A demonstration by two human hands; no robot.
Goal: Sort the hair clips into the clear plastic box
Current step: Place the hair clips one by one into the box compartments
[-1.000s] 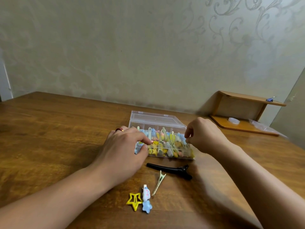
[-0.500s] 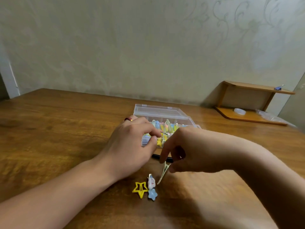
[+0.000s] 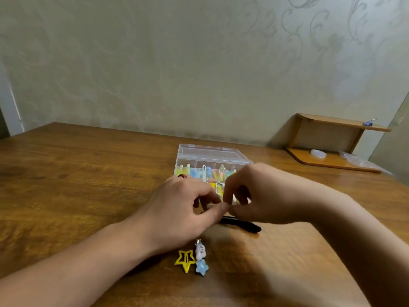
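Box: clear plastic box (image 3: 212, 159) with hinged lid open and lying flat behind it, on the brown wooden table (image 3: 77, 173), mid-frame near the far edge; holds many pastel hair clips (image 3: 209, 173), count not readable.
Loose clips, count: four on the table, all nearer the person than the box.
Black clip: long black plastic alligator clip (image 3: 241, 224); long axis roughly left-right, right end slightly nearer the camera; left end hidden under the hands; which end is the tip I cannot tell.
Star clip: yellow open-frame star snap clip (image 3: 184, 259), flat, one point toward the camera.
White clip: small white figure clip (image 3: 201, 251), metal tip pointing away toward the hands; touching the star clip's right side.
Blue clip: pale blue star clip (image 3: 201, 267), just below the white one, touching it.
Left hand: left hand (image 3: 177, 211), fingers curled, thumb tip meeting the right hand at the box's front edge; whether it pinches anything I cannot tell.
Right hand: right hand (image 3: 263, 196), fingers curled downward over the box front, thumb and forefinger together; object between them not visible.
Relation: black clip directly beneath both hands; the three small clips just below the left wrist.
Background: wooden corner shelf (image 3: 332, 142) far right.
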